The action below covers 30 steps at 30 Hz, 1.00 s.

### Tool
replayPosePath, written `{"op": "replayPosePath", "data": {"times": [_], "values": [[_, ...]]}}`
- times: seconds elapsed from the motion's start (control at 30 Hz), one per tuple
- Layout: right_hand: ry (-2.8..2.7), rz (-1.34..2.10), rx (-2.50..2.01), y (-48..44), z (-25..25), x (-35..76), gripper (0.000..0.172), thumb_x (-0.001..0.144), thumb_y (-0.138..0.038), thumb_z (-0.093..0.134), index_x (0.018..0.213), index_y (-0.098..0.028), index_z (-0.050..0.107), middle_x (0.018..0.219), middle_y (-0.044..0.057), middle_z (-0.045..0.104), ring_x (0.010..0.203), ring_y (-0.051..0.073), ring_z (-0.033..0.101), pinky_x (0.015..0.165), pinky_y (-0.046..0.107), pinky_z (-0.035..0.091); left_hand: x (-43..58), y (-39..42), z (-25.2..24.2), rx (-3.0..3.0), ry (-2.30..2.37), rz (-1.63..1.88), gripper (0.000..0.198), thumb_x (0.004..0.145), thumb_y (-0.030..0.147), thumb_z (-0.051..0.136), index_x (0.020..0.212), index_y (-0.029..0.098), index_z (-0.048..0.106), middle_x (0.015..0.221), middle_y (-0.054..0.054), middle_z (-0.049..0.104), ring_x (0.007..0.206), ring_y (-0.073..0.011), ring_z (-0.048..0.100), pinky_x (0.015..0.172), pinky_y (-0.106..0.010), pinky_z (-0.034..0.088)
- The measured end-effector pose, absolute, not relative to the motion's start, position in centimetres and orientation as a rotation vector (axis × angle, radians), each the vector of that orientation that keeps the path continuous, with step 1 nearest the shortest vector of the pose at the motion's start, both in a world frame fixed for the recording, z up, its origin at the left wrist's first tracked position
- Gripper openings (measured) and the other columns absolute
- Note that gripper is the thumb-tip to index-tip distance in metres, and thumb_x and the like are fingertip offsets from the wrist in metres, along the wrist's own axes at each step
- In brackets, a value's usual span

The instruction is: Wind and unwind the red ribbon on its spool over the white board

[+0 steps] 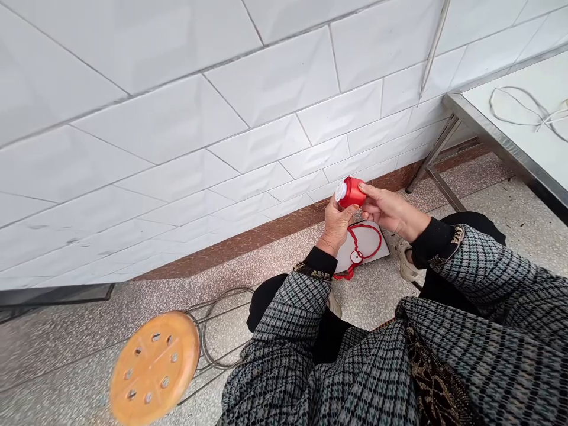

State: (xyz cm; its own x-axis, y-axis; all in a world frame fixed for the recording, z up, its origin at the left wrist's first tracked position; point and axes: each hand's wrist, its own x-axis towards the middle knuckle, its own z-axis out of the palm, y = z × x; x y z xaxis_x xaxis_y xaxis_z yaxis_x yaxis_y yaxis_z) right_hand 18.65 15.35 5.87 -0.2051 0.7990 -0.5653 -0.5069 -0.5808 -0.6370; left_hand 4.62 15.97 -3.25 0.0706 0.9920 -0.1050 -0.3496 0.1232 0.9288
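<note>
A spool of red ribbon (pixel 355 192) with a white core end is held up in front of the tiled wall. My left hand (pixel 338 222) is wrapped round its lower left side, thumb against the ribbon. From the right, my right hand (pixel 386 206) pinches the ribbon's edge between thumb and fingers. Below both hands a white board or box (pixel 373 249) lies on the floor. On it rests a loop of red ribbon (pixel 380 239) with a small white disc (pixel 356 257), and part of the ribbon hangs over the near edge.
An orange round stool (pixel 155 367) with holes in its seat stands at the lower left, beside wire rings (pixel 206 331). At the right is a metal-framed table (pixel 497 127) with a white cable (pixel 523 123) on it. The white tiled wall (pixel 266 89) rises ahead.
</note>
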Motion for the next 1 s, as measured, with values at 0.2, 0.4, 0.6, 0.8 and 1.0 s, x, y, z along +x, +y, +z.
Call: {"op": "replayPosePath", "data": {"times": [0.2, 0.4, 0.6, 0.8, 1.0], "values": [[-0.41, 1.73, -1.184, 15.4, 6.1, 18.3, 0.027, 0.099, -0.03, 0.074, 0.078, -0.017, 0.063, 0.052, -0.007, 0.044, 0.046, 0.006, 0.034, 0.046, 0.017, 0.038, 5.2, 15.8, -3.3, 0.978, 0.985, 1.252, 0.062, 0.067, 0.06, 0.096, 0.11, 0.022, 0.071, 0.103, -0.006, 0.079, 0.092, -0.0207, 0.074, 0.083, -0.035, 0.062], [-0.285, 1.904, -1.155, 17.0, 6.3, 20.0, 0.016, 0.102, -0.019, 0.061, 0.086, -0.017, 0.065, 0.053, -0.007, 0.045, 0.04, 0.004, 0.017, 0.041, 0.017, 0.036, 4.3, 16.5, -3.6, 1.176, 0.946, 1.234, 0.073, 0.067, 0.061, 0.096, 0.123, 0.02, 0.073, 0.129, -0.014, 0.079, 0.12, -0.0306, 0.074, 0.109, -0.049, 0.058], [-0.264, 1.983, -1.139, 17.0, 6.7, 20.0, 0.02, 0.102, -0.017, 0.057, 0.083, -0.015, 0.064, 0.049, -0.009, 0.039, 0.04, 0.003, 0.009, 0.038, 0.016, 0.03, 3.2, 16.9, -2.8, 1.283, 0.927, 1.197, 0.092, 0.06, 0.062, 0.099, 0.135, 0.017, 0.07, 0.142, -0.019, 0.074, 0.133, -0.0359, 0.07, 0.116, -0.051, 0.055], [-0.262, 1.995, -1.124, 16.9, 6.6, 20.1, 0.02, 0.101, -0.018, 0.06, 0.082, -0.016, 0.064, 0.05, -0.009, 0.04, 0.041, 0.003, 0.009, 0.038, 0.015, 0.031, 3.3, 17.0, -3.3, 1.272, 0.89, 1.202, 0.092, 0.061, 0.065, 0.098, 0.136, 0.019, 0.071, 0.143, -0.018, 0.074, 0.133, -0.0352, 0.07, 0.116, -0.051, 0.055], [-0.239, 2.067, -1.165, 16.9, 7.2, 20.1, 0.02, 0.099, -0.016, 0.06, 0.08, -0.017, 0.06, 0.05, -0.007, 0.043, 0.042, 0.002, 0.007, 0.036, 0.014, 0.029, 2.9, 17.3, -3.9, 1.316, 0.873, 1.216, 0.096, 0.051, 0.063, 0.102, 0.13, 0.018, 0.072, 0.136, -0.017, 0.076, 0.129, -0.0354, 0.07, 0.115, -0.049, 0.054]]}}
